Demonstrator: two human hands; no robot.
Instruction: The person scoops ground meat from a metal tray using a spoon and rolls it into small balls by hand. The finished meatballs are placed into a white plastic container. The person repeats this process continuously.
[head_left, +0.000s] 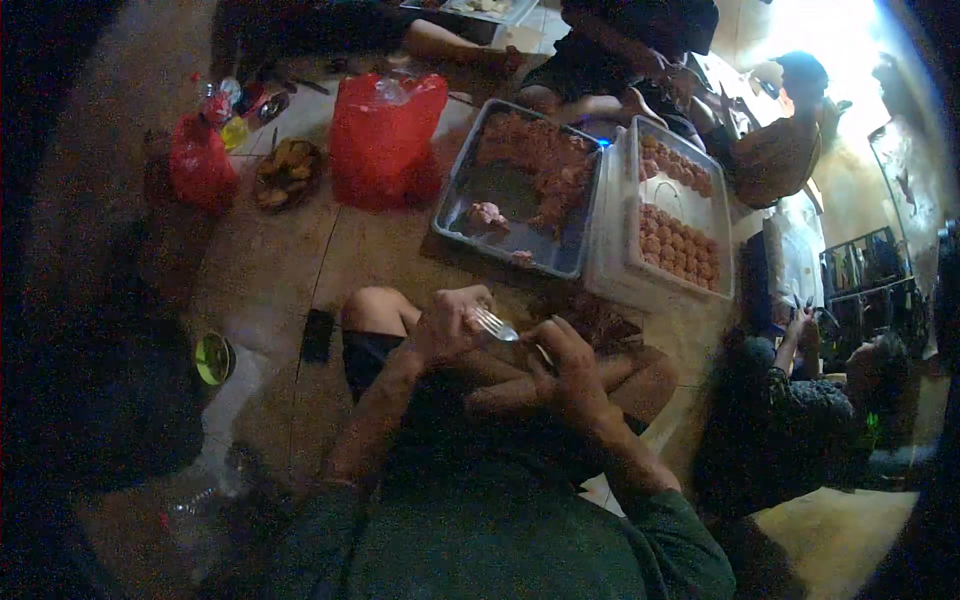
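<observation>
Above my crossed legs, my right hand (562, 352) holds a metal fork (496, 325) by its handle. The fork's tines point left, close against my left hand (456, 319). My left hand is curled around a small pinkish lump (472, 321), mostly hidden by the fingers. In front of me a tray (450, 217) holds a reddish minced mass (525, 142), spread along its far and right sides. A paler lump (487, 215) lies nearer its front. To the right, a white plastic box (679, 196) carries rows of reddish balls (679, 247) with a bare strip between them.
A red plastic bag (386, 142) stands left of the tray, beside a bowl of brownish food pieces (287, 176) and a smaller red bag (199, 165). A dark phone-like slab (319, 336) lies by my left knee. Other people (814, 397) sit at right and ahead.
</observation>
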